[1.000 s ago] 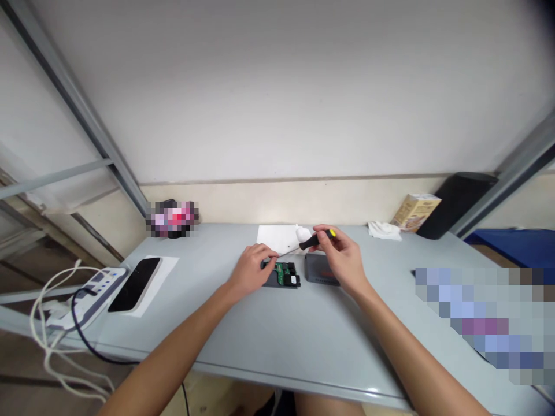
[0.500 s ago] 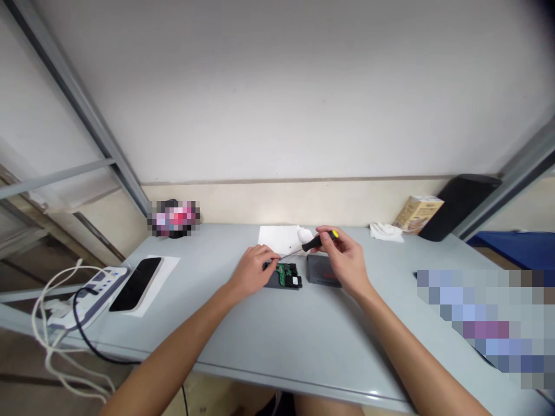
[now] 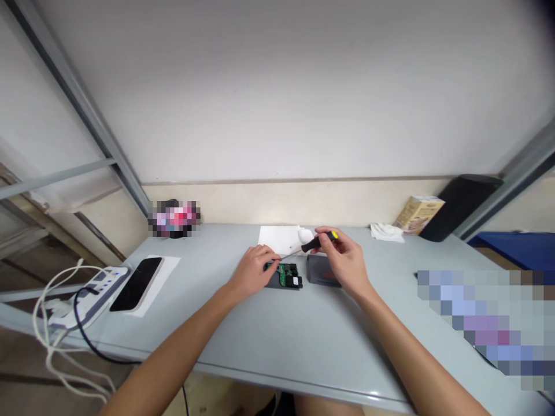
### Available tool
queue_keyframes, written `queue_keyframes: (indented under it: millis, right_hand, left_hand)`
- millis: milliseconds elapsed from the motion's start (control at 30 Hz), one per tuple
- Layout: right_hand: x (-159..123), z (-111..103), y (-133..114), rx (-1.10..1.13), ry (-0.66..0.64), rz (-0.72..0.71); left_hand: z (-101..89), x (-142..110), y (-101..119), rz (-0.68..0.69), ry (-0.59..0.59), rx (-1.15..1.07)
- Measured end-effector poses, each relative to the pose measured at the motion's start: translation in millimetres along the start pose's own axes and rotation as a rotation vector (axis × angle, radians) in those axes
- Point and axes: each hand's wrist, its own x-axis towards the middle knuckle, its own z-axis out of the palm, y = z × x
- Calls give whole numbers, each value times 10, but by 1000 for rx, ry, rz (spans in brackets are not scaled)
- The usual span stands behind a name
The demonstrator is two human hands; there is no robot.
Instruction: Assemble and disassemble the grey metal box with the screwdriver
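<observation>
My right hand (image 3: 344,259) is closed round the handle of a screwdriver (image 3: 318,242), black with a yellow end. Its thin shaft slants down to the left, and the tip meets the fingertips of my left hand (image 3: 256,269). That hand's thumb and forefinger pinch together at the tip; whatever lies between them is too small to make out. Just below sits a green circuit board (image 3: 284,274) in a dark grey open casing (image 3: 275,282), its left part covered by my left hand. A grey cover (image 3: 319,271) lies beside it, partly under my right hand.
Behind the board lie a white paper sheet (image 3: 277,237) and a small white object (image 3: 305,235). A phone (image 3: 137,284) and a power strip (image 3: 93,297) with cables are at left. Tissue (image 3: 387,232), a yellow box (image 3: 418,214) and a black cylindrical object (image 3: 462,205) stand back right.
Almost nothing differs. The screwdriver handle has shifted very slightly to the left; both hands, the board and the grey cover stay in place.
</observation>
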Motion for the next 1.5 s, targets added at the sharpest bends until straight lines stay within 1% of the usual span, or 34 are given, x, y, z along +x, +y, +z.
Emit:
queue_keyframes:
  millis: [167, 333, 433, 667, 833, 1000, 1100, 1167, 1233, 1300, 1400, 1500]
  right_hand:
    - [-31, 20, -49, -3, -27, 16]
    - [14, 47, 22, 151, -17, -94]
    - [27, 46, 46, 186, -13, -118]
    - [-27, 20, -33, 96, -33, -177]
    - [-78, 50, 13, 21, -95, -236]
    - [-118, 111, 17, 29, -155, -238]
    - [-80, 139, -87, 13, -198, -238]
    - [-18, 163, -180, -22, -233, -248]
    - [60, 199, -261, -59, -240, -253]
    - [130, 243, -304, -79, -263, -254]
    - [174, 299, -276, -72, -274, -264]
    - [131, 315, -181, -57, -218, -264]
  left_hand:
    - [-9, 0, -11, 10, -6, 33]
    - [-18, 9, 9, 12, -4, 36]
    - [-26, 12, 39, 22, 4, 21]
    - [-9, 3, 89, 36, 22, -4]
    - [32, -13, 88, 29, 16, -11]
    - [61, -23, 115, 28, 12, -9]
    - [70, -27, 143, 37, 32, -11]
    - [72, -26, 156, 39, 43, -7]
    - [70, -23, 162, 27, 56, 6]
    - [66, -19, 160, 10, 73, 18]
    - [60, -16, 153, -5, 91, 21]
    - [64, -24, 148, 4, 78, 20]
